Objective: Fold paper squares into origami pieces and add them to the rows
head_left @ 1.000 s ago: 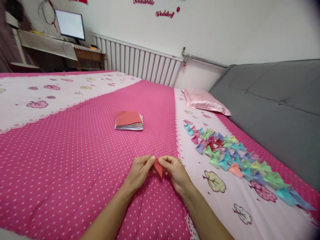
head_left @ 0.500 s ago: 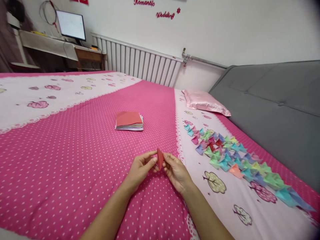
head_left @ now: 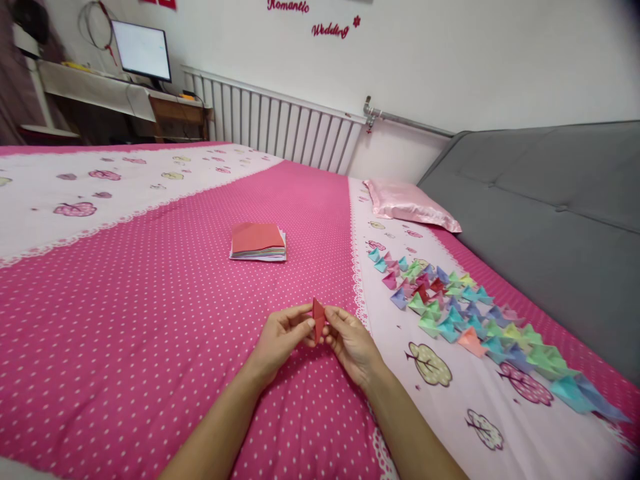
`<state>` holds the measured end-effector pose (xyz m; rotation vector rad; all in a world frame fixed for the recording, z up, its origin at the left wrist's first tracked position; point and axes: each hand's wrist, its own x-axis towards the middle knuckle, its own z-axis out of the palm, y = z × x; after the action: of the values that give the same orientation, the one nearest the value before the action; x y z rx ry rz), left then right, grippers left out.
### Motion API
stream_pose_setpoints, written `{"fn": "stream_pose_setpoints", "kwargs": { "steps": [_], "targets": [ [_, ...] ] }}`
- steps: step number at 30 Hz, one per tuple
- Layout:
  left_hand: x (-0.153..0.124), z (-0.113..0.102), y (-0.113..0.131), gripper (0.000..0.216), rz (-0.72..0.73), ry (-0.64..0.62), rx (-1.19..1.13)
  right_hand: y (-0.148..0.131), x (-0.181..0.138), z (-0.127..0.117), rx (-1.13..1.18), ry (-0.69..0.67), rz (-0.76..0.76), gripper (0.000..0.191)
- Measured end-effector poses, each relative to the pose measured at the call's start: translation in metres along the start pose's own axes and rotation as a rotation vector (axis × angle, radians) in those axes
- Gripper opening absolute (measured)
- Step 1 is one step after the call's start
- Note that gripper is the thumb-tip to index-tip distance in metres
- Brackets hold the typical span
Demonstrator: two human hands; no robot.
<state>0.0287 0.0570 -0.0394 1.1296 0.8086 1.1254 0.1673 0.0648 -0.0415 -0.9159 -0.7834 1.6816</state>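
Observation:
A small piece of folded red paper [head_left: 319, 321] stands upright between my hands, a narrow diamond shape with a crease across its middle. My left hand [head_left: 287, 335] pinches its left side between thumb and fingers. On the other side, my right hand [head_left: 349, 341] grips the right edge with thumb and fingertips. Beyond my hands, a stack of square coloured paper [head_left: 258, 240] lies on the bed, a red sheet on top. Rows of folded paper boats [head_left: 453, 317] in many colours cover the sheet to my right.
The bed has a pink dotted cover [head_left: 165, 300]. A pink satin pillow [head_left: 411, 205] rests near the grey headboard [head_left: 550, 200]. Against the far wall are a white radiator [head_left: 280, 123] and a desk with a monitor [head_left: 143, 51].
The folded red paper has turned slightly and shifted a little left, so its creased face shows more. Both hands keep hold of it; the stack and the boats are unmoved.

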Motion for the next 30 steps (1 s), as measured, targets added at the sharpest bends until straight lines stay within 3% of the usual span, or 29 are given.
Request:
{"fn": "stream_pose_setpoints", "kwargs": {
  "steps": [11, 22, 30],
  "targets": [
    [-0.0017, 0.0012, 0.0013, 0.041, -0.053, -0.03, -0.038, 0.0016, 0.0017, -0.0013, 0.014, -0.086, 0.022, 0.031],
    [-0.0024, -0.0011, -0.001, 0.05, -0.061, -0.027, -0.052, 0.0016, 0.0005, -0.0015, 0.028, -0.084, 0.065, 0.031],
    [-0.0004, 0.0027, 0.0012, 0.039, -0.001, -0.012, -0.046, 0.0042, 0.0006, -0.0023, -0.065, -0.076, 0.022, 0.033]
  ]
}}
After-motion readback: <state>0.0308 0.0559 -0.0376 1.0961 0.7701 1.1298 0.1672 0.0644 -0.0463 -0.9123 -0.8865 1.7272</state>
